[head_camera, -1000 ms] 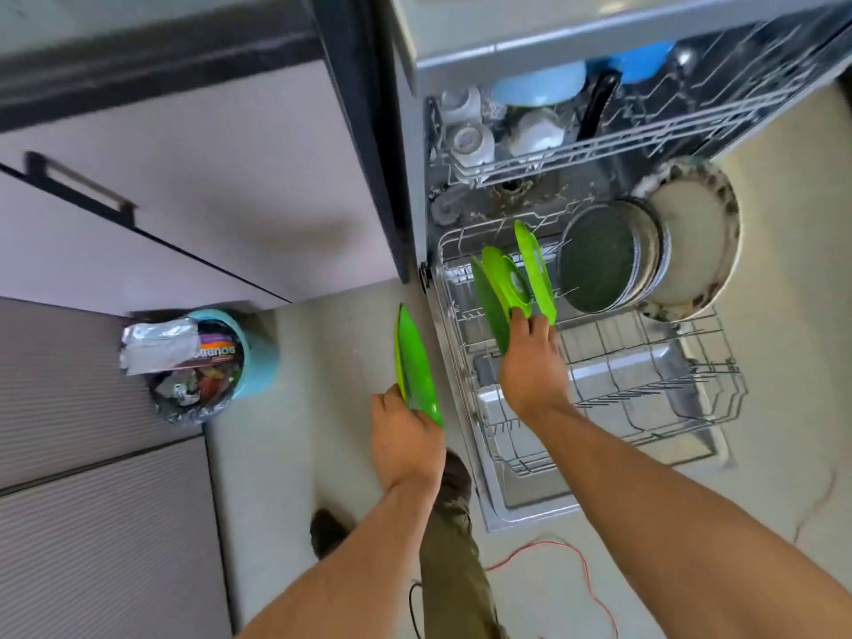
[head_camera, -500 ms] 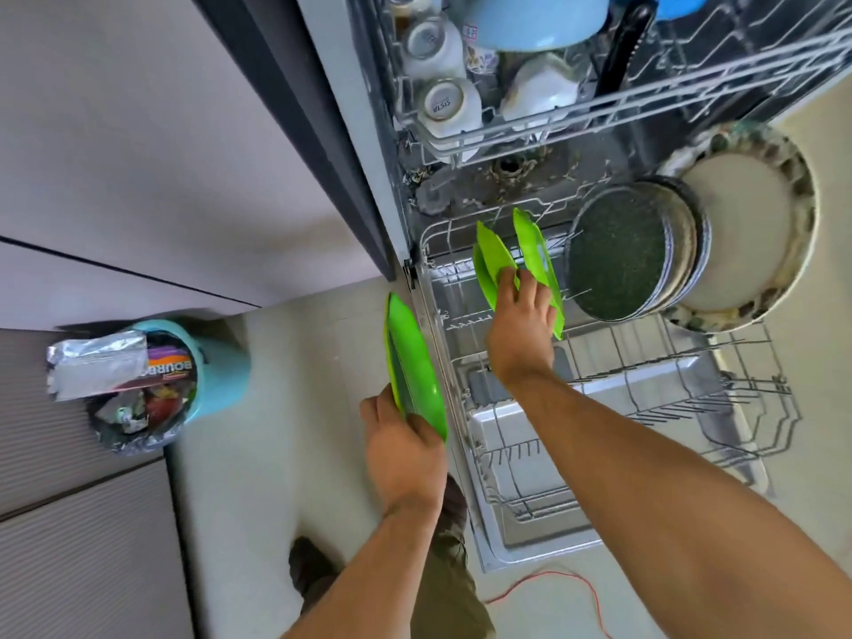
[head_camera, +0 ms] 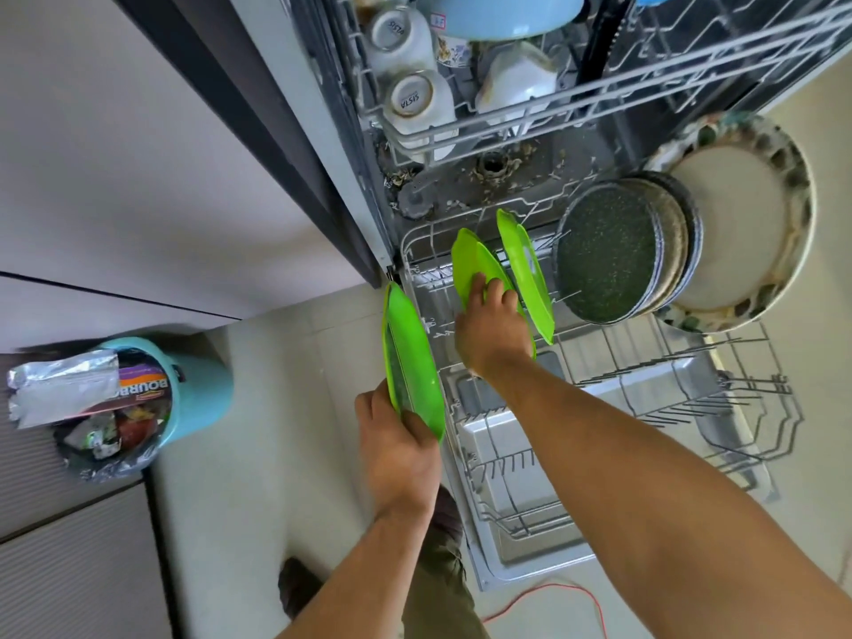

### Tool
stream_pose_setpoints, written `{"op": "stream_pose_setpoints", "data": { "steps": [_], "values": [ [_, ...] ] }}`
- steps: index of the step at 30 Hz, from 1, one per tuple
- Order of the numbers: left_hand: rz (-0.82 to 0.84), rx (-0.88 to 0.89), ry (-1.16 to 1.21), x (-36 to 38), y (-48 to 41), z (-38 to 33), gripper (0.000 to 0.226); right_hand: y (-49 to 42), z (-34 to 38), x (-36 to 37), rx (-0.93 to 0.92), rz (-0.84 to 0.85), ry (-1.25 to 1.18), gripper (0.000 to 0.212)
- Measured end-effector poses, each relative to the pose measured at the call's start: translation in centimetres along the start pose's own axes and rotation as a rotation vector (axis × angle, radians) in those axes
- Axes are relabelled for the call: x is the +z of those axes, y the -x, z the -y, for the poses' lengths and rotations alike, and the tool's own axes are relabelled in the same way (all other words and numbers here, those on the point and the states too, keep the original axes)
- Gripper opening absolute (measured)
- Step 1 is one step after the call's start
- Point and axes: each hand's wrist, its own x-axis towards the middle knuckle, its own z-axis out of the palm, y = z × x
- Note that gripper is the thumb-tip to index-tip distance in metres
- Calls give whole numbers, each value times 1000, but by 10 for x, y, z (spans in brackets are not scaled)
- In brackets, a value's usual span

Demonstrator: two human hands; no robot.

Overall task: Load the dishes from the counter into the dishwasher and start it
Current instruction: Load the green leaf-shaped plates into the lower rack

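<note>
— Green plastic plates (head_camera: 525, 269) in the grey wire lower rack (head_camera: 691, 389): what differs from a second ago?

— Not much. The right hand (head_camera: 493, 334) has crept up the nearer green plate (head_camera: 472, 265), from its lower rim onto its face, and its fingers curl over it in a grip. The left hand (head_camera: 396, 449) still clasps a second green stack (head_camera: 410, 362) on edge, just left of the rack. The view has closed in on the rack, and the teal waste bin (head_camera: 198, 385) now sits nearer the left edge.

— And how do the plates look?

— Bright lime and glossy, seen almost edge-on. At least two stand upright at the centre of the frame, close together and leaning slightly right. Right of them stand dark speckled round plates (head_camera: 604, 260), backed by a large cream plate with a patterned rim (head_camera: 733, 237).

— Above?

— At the top, the upper wire rack (head_camera: 599, 94) holds upturned white cups (head_camera: 415, 103) and a pale blue bowl (head_camera: 502, 11).
</note>
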Motion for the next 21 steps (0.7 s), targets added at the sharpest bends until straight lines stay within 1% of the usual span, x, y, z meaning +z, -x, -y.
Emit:
{"op": "stream_pose_setpoints", "data": {
  "steps": [2,4,8,11,16,21],
  "values": [
    [-1,2,12,1,0,2,30,-2,0,-2,6,-17,-24,67],
    [1,2,21,2,-1,5,32,1,0,-4,-6,-70,17,63],
    [12,-8,23,0,0,11,33,12,-3,-11,-65,-49,126,61],
    [19,-11,25,-1,-1,12,33,8,-12,-27,-33,-115,138,59],
    [24,-11,17,-2,-4,13,34,-5,-5,-41,-88,-164,143,55],
    [34,24,12,-2,-6,18,31,-12,-4,-35,-76,-174,118,60]
  ]
}}
